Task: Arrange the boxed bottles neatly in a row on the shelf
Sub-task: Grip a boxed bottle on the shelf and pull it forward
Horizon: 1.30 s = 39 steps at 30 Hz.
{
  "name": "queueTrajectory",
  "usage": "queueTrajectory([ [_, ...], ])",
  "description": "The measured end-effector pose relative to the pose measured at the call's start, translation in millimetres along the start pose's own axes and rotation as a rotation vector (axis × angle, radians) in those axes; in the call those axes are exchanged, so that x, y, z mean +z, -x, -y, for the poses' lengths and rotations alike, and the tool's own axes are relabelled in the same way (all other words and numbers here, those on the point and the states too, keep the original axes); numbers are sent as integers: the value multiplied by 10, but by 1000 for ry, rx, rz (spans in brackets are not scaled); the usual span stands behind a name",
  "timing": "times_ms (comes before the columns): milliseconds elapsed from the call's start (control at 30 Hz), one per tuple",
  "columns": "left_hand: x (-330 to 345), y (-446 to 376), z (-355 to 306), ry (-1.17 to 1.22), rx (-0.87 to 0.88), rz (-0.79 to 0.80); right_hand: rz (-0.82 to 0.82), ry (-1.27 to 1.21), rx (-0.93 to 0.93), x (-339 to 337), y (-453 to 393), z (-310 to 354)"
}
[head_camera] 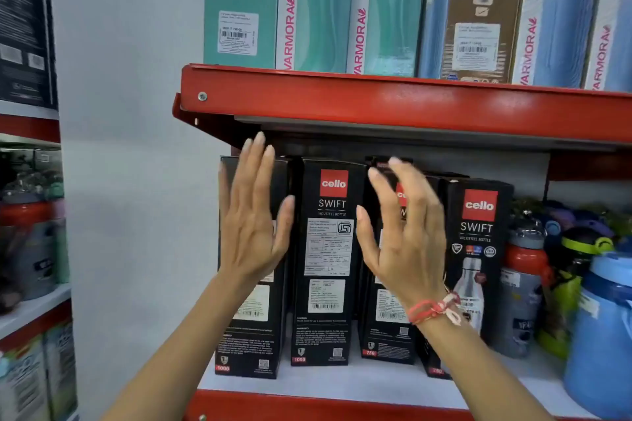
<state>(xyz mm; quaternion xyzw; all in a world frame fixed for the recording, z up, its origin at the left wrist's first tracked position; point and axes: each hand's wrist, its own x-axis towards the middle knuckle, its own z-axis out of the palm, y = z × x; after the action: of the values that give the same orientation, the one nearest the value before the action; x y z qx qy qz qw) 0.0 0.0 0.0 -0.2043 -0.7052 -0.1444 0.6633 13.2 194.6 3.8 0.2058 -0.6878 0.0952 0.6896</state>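
While both hands hover with fingers spread and grasping nothing, the red-edged shelf (342, 383) carries four black Cello Swift boxes standing upright in a loose row. Leftmost box (253, 335) sits furthest forward, behind the left hand (253, 225). Second box (328, 263) stands between the hands. Third box (386, 328) sits behind the right hand (407, 243). Fourth box (478, 243) stands near loose bottles (526, 280). A red thread bracelet (434, 309) circles the right wrist.
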Motion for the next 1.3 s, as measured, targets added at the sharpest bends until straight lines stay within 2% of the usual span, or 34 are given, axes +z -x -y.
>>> queueTrajectory([
  [67,-41,54,80,233,-278,-145,24,-151,20,56,91,110],
  [133,-1,211,288,364,-658,-223,140,-248,54,122,225,276],
  [167,32,276,418,464,-872,-183,218,-291,78,165,292,363],
  [233,63,362,620,702,-1264,15,360,-350,140,241,428,566],
  [267,34,394,664,771,-1388,118,437,-365,190,269,487,687],
  [300,13,442,697,829,-1435,231,511,-372,239,292,544,821],
  [400,-13,584,773,945,-1343,473,703,-406,408,346,646,1202],
  [567,-158,553,740,1067,-1235,535,734,-437,676,358,494,1559],
  [733,-347,440,852,969,-1073,556,712,-430,692,493,241,1583],
  [933,-525,510,1005,918,-935,493,844,-616,658,586,139,1327],
  [1100,-415,623,890,799,-856,414,786,-609,638,747,115,1220],
  [1300,-176,786,750,511,-798,405,672,-404,644,800,296,1288],
])
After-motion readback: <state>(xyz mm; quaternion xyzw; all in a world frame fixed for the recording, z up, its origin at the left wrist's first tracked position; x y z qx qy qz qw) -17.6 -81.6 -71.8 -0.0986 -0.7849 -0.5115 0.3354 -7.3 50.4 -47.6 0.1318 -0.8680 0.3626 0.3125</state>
